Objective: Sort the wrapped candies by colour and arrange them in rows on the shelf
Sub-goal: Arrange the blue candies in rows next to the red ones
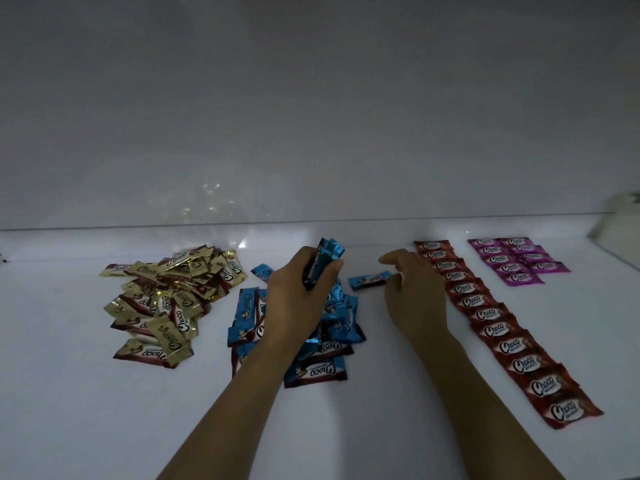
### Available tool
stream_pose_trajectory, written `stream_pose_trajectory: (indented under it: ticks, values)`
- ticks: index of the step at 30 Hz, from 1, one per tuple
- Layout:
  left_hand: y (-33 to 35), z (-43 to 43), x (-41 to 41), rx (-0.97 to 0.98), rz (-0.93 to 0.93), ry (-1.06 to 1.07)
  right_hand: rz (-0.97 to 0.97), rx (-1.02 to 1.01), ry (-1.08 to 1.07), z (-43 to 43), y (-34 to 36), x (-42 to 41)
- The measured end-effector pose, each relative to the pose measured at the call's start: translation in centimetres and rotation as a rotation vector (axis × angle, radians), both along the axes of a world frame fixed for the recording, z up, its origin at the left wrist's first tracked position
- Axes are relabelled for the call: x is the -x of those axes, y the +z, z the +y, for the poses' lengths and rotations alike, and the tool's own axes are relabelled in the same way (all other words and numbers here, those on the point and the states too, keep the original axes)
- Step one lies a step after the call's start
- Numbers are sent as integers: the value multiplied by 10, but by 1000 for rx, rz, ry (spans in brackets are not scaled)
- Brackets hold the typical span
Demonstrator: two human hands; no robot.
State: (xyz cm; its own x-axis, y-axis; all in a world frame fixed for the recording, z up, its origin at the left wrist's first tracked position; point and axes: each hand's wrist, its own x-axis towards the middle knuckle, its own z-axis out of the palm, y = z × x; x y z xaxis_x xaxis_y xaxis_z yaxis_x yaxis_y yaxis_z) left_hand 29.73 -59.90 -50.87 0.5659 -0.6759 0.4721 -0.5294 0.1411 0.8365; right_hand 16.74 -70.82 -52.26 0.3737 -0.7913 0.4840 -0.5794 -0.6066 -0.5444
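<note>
On white shelf, shiny blue candies

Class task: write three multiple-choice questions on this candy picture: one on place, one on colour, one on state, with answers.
1. Which colour lies farthest right on the shelf? A purple B gold C blue
2. What colour is the bunch the left hand grips? A red B blue C gold
3. How do the red candies lie? A loose heap B stacked upright C one long row
Answers: 1 A, the purple candies lie beyond the red row. 2 B, blue candies stick out of its fist. 3 C, they overlap in a single line.
</note>
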Motion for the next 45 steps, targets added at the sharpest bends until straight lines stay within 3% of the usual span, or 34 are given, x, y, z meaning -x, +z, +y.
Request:
stream_pose_trajectory:
  ticks: [5,9,13,16,21,24,26,31,37,45]
  values:
    - [-1,0,1,9,-27,7,124,22,87,5,-6,-2]
    - [-1,-2,0,27,-16,-7,59,65,64,1,-4,1]
    - [-4,-4,-2,33,-36,-2,205,23,187,-4,-5,4]
    - [-6,-2,-2,40,-50,-3,356,39,146,-4,-5,3]
    - [-2,1,0,43,-22,-21,47,-36,161,-3,-1,3]
    - [0,1,1,39,-4,-21,59,7,304,-6,0,6]
    - [0,1,1,29,-7,-16,167,-35,369,-7,0,6]
    - [-1,-1,2,12,-26,11,315,9,147,-15,-5,10]
    - [-2,-2,0,19,-16,21,205,60,76,-8,3,12]
    - [-1,-3,-1,36,14,21,507,-5,54,-23,1,-11]
